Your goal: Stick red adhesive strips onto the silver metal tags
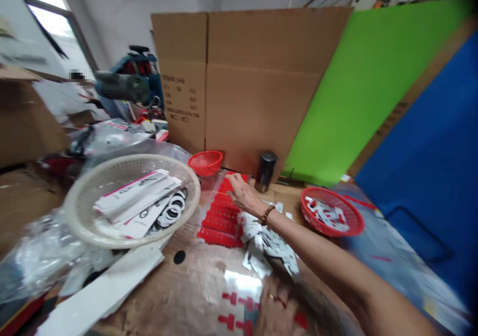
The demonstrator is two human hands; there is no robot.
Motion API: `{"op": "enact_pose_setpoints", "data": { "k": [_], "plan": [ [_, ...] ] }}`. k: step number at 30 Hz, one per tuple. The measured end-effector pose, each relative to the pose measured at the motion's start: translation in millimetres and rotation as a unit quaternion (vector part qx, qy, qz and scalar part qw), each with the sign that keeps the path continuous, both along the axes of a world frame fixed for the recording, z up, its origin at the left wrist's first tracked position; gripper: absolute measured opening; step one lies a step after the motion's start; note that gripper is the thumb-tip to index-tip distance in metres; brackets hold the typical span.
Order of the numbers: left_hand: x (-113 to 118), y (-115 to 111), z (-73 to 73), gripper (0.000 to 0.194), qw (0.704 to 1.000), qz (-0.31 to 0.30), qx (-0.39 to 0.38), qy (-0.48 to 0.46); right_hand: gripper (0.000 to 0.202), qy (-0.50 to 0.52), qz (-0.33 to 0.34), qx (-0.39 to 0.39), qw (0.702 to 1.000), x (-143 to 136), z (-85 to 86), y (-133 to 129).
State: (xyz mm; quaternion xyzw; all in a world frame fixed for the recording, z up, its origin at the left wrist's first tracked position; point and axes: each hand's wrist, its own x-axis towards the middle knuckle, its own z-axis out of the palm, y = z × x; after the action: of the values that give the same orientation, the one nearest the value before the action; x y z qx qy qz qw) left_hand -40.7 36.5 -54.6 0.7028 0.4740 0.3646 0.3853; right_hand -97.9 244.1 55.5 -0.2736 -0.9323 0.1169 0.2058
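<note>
While stretching the right hand (242, 194) over the far part of the red strips (220, 221), holds its fingers out toward them; cannot tell whether parted or closed on one. Has these strips lying flat in rows at the middle of the table (164, 286), perhaps for easy picking. Holds the left hand (278, 306) low toward the near edge, beside red T-shaped pieces (226, 321); too blurred to tell the grip. Has white pieces (272, 246) heaped loosely under the right forearm (321, 241), probably for a short reach from either hand. Has more such pieces in a red basket (354, 219) toward the right edge, presumably against scattering. At the left, has a large white basket (70, 209) of printed cards (134, 196) and rings (175, 209), likely to avoid mixing. Toward the far edge, has a small red bowl (205, 166) and a dark tumbler (266, 171), apparently set back against knocks, before a tall cardboard box (261, 97).
</note>
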Motion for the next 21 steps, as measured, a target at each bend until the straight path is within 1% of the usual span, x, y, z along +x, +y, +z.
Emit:
{"op": "enact_pose_setpoints", "data": {
  "k": [2,4,5,6,8,10,11,12,14,16,18,21],
  "plan": [
    [5.2,-2.3,-4.7,0.035,1.000,0.017,-0.008,0.012,0.040,0.021,0.009,-0.022,0.999,42.6,-3.1,-11.7],
    [10.0,-4.5,-8.2,0.038,0.999,0.042,-0.008,0.033,0.034,0.077,0.016,-0.060,0.995,90.0,-6.8,-27.2],
    [11.8,-5.3,-9.6,0.038,0.992,0.080,0.017,0.097,0.028,0.103,-0.002,-0.080,0.992,114.4,-9.6,-36.5],
    [13.2,-5.7,-10.9,0.039,0.984,0.091,0.041,0.146,0.023,0.112,-0.031,-0.101,0.988,138.6,-13.7,-46.8],
    [15.2,-4.8,-14.1,0.041,0.970,0.091,0.086,0.210,0.019,0.120,-0.100,-0.138,0.978,184.1,-27.3,-69.6],
    [17.9,-1.6,-18.3,0.043,0.958,0.091,0.114,0.249,0.020,0.123,-0.162,-0.180,0.962,222.4,-47.7,-93.3],
    [20.0,0.7,-20.6,0.043,0.952,0.094,0.118,0.265,0.021,0.122,-0.182,-0.192,0.957,238.0,-59.4,-104.6],
    [22.7,3.3,-22.7,0.041,0.948,0.093,0.121,0.278,0.020,0.127,-0.209,-0.189,0.951,251.1,-71.1,-115.3],
    [29.6,8.4,-25.6,0.038,0.944,0.096,0.110,0.297,0.018,0.127,-0.239,-0.180,0.946,269.6,-91.1,-133.1],
    [36.9,12.7,-25.5,0.038,0.942,0.103,0.094,0.305,0.018,0.124,-0.252,-0.163,0.946,278.7,-103.4,-144.8],
    [42.7,15.4,-22.3,0.038,0.940,0.110,0.088,0.310,0.018,0.117,-0.250,-0.148,0.950,280.1,-107.1,-148.5],
    [45.2,14.1,-14.6,0.037,0.934,0.113,0.111,0.320,0.018,0.102,-0.234,-0.134,0.957,271.6,-101.8,-138.0]
  ]
}}
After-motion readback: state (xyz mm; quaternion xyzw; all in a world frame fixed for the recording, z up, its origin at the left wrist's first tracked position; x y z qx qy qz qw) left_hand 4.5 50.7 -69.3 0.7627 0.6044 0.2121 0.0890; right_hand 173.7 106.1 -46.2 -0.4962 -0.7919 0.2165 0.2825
